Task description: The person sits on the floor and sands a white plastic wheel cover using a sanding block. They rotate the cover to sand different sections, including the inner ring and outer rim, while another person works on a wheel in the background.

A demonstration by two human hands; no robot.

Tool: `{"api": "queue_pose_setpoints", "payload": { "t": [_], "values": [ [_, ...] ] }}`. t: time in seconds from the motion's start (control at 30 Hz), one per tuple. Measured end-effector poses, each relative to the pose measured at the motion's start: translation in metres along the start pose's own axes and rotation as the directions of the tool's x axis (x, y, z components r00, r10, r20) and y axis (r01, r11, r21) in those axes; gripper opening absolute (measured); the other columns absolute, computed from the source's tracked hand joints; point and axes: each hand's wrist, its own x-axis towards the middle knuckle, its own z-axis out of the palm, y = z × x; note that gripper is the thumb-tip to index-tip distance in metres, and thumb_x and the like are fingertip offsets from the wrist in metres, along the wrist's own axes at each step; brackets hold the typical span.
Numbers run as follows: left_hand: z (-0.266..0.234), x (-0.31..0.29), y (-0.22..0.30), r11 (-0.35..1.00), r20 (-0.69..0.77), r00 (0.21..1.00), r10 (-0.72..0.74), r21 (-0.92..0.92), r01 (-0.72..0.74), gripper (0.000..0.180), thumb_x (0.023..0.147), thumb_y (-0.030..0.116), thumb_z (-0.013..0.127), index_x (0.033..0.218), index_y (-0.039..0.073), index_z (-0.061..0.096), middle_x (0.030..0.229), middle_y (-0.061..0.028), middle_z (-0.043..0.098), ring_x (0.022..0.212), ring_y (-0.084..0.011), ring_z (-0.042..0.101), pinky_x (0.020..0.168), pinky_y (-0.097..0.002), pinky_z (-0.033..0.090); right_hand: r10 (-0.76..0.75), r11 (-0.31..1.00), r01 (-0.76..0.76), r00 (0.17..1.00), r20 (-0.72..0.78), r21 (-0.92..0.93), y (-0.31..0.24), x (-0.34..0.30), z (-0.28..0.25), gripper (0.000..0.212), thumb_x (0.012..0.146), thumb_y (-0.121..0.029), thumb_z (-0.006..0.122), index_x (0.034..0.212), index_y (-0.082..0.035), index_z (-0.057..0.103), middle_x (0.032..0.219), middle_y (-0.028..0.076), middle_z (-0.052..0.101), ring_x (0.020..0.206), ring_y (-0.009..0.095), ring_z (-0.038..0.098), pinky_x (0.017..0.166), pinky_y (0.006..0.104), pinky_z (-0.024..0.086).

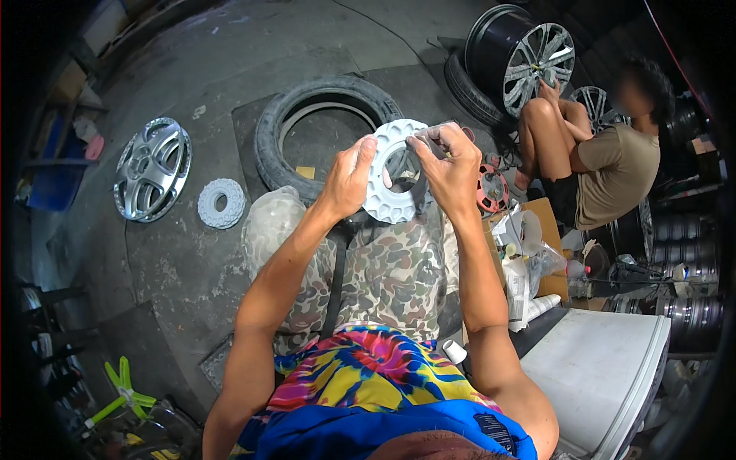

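Note:
Up in front of my knees is a light grey scalloped ring, round, with a wide hole and shallow pockets about its face. My left hand is closed on its left side, and fingertips show through the hole. On the upper right side my right hand is closed, thumb and fingers bent over the rim at the hole. Something small and dark may lie under that thumb; I cannot make it out. Beyond the ring a tyre lies flat on the floor.
Left on the floor are more grey scalloped rings and a silver wheel cover. At right a seated person handles a large alloy wheel. A cardboard box of scraps and a white cabinet stand close by my right arm.

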Motion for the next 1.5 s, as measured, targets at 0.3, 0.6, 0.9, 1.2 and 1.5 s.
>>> {"api": "queue_pose_setpoints", "payload": {
  "t": [0.3,0.6,0.9,1.2,1.5],
  "values": [
    [0.0,0.0,0.002,1.0,-0.003,1.0,0.02,-0.009,-0.02,0.062,0.126,0.047,0.034,0.131,-0.004,0.069,0.081,-0.0074,0.075,0.071,-0.0115,0.069,0.069,-0.0283,0.055,0.212,0.967,-0.21,0.977,0.0,0.145,-0.012,0.004,0.006,0.015,0.094,-0.007,0.085,0.103,0.004,0.081,0.09,0.014,0.077,0.079,0.021,0.075,0.073,0.0355,0.057],
    [-0.001,0.0,0.0,0.999,0.011,0.999,0.053,-0.012,-0.053,0.058,0.126,0.044,0.037,0.136,-0.005,0.067,0.083,-0.0071,0.075,0.07,-0.01,0.068,0.067,-0.0268,0.055,0.118,0.976,-0.099,0.989,-0.089,0.195,0.014,-0.002,0.026,0.016,0.099,-0.005,0.085,0.111,0.003,0.079,0.094,0.006,0.078,0.083,0.01,0.07,0.076,0.0261,0.057],
    [-0.001,0.0,0.001,0.999,-0.001,0.999,0.049,-0.021,-0.049,0.058,0.126,0.043,0.037,0.134,-0.006,0.068,0.082,-0.0071,0.075,0.07,-0.0097,0.069,0.066,-0.0264,0.054,0.245,0.907,-0.251,0.968,0.06,0.338,0.012,0.0,0.01,0.01,0.102,0.0,0.083,0.111,0.004,0.08,0.094,-0.002,0.075,0.085,0.003,0.067,0.075,0.0204,0.053],
    [0.002,0.001,0.002,1.0,-0.024,0.999,0.023,-0.003,-0.023,0.056,0.126,0.042,0.037,0.125,-0.004,0.069,0.081,-0.0067,0.075,0.068,-0.0094,0.068,0.065,-0.0263,0.054,0.377,0.793,-0.296,0.925,-0.048,0.532,0.028,-0.001,0.027,0.015,0.103,-0.006,0.086,0.112,0.004,0.081,0.093,-0.001,0.075,0.083,0.003,0.066,0.073,0.0194,0.052],
    [-0.001,0.0,0.003,1.0,-0.014,1.0,0.006,-0.014,-0.007,0.057,0.126,0.043,0.037,0.128,-0.005,0.07,0.081,-0.008,0.076,0.071,-0.011,0.07,0.068,-0.0282,0.055,0.073,0.992,-0.062,0.993,-0.096,0.11,0.013,0.004,0.018,0.015,0.101,-0.006,0.086,0.113,0.003,0.083,0.095,-0.001,0.076,0.084,0.004,0.068,0.075,0.021,0.054]
  ]
}}
